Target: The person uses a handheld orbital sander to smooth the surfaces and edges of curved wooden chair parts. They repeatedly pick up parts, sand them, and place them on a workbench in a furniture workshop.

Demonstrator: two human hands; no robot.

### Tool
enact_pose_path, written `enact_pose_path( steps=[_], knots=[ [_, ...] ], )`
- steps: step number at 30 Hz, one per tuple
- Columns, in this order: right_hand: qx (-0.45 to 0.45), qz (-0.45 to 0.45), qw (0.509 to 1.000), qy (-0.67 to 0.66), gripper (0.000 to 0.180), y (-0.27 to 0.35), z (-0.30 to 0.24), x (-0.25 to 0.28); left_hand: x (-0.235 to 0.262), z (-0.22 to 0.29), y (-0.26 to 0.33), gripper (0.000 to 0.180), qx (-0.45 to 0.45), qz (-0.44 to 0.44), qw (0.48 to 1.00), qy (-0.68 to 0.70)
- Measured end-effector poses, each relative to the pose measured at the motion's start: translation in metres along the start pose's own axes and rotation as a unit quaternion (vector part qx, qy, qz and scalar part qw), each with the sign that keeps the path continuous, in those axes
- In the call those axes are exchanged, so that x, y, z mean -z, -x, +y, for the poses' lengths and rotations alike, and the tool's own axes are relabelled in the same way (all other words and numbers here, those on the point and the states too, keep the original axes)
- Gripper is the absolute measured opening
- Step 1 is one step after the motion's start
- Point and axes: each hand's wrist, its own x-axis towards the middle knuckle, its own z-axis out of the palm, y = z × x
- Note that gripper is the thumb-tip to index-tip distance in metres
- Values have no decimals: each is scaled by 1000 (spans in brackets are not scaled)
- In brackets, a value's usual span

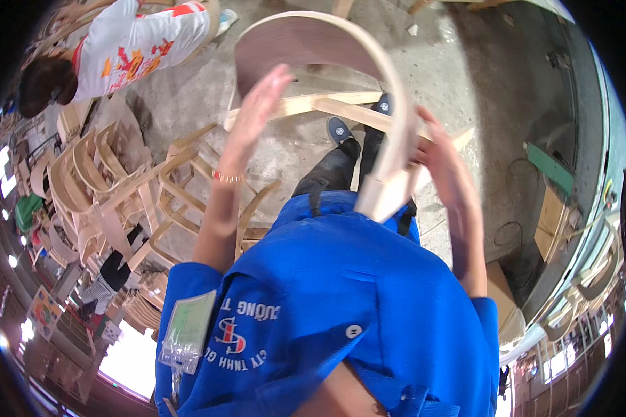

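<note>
Grey floor (431,62); left hand (257,108) flat, right hand (439,149) against chair frame (399,125).

The chair (394,118) is bare pale wood, smooth and matt, its curved inside face showing a browner grain. The floor (292,156) looks like rough, dull concrete. The blue shirt (396,278) is matt cloth; the badge holder (189,326) is clear, glossy plastic.

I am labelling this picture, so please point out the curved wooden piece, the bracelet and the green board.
Curved wooden piece (313,46): head view, on its brownish inner face.
Bracelet (228,178): head view, on the visible side of its band.
Green board (549,169): head view, on the middle of its face.
</note>
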Motion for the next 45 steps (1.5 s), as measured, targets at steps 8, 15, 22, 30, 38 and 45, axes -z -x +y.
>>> enact_pose_path(
  steps=[8,15,22,30,38,45],
  knots=[
    [-74,-177,964,-184,57,-41,37,-51,-50,30,48,51,50,-48,982,174],
    [-105,-222,949,-198,54,-52,48,-70,-18,10,49,50,97,-42,971,214],
    [-93,-234,949,-189,56,-57,36,-75,-13,16,40,50,88,-33,968,233],
    [-71,-230,954,-178,56,-56,31,-71,-15,9,35,49,102,-39,945,307],
    [-38,-160,977,-138,55,-45,37,-42,-54,23,38,47,84,-72,946,305],
    [50,-2,998,23,80,31,43,30,-71,-33,33,36,-20,-197,975,99]
  ],
)
